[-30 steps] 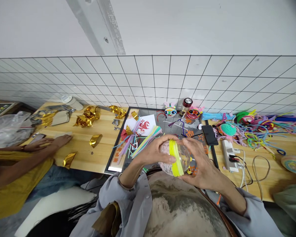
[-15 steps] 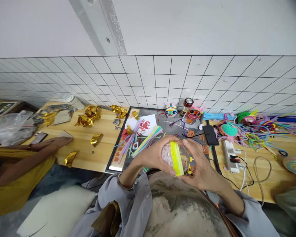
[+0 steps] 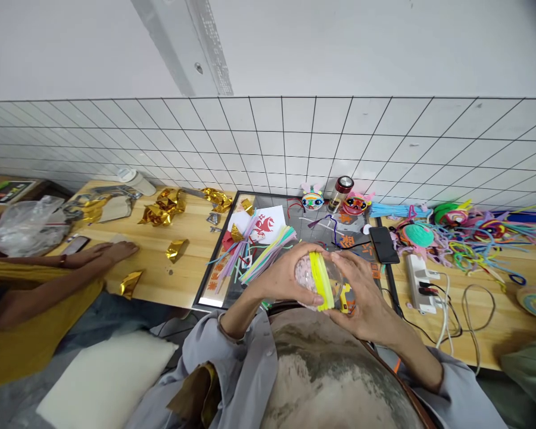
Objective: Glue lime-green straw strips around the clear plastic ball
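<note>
Between my two hands is a clear round ball [image 3: 304, 273] with yellow pipe-cleaner strips [image 3: 322, 281] laid side by side across its middle. Pale pinkish bits show through its left half. My left hand [image 3: 282, 275] is curled round the left side, its thumb pressing near the lower end of the yellow band. On the right side, my right hand [image 3: 361, 293] grips the ball with bent fingers. Past my left hand lies a bundle of pastel pipe cleaners [image 3: 270, 253] on the dark framed board [image 3: 202, 292]. The ball's underside is hidden.
At the back stand a finished-looking animal ball [image 3: 312, 199], a red one [image 3: 356, 204] and a flask [image 3: 342, 192]. Rightward are a phone [image 3: 384, 244], a power strip [image 3: 418, 283] and tangled pipe cleaners [image 3: 469, 250]. Gold foil [image 3: 163, 207] and another person's hands [image 3: 111, 253] are at left.
The ball has turned slightly in my hands, and the yellow band's lower end sits a little higher. The whole view has shifted slightly.
</note>
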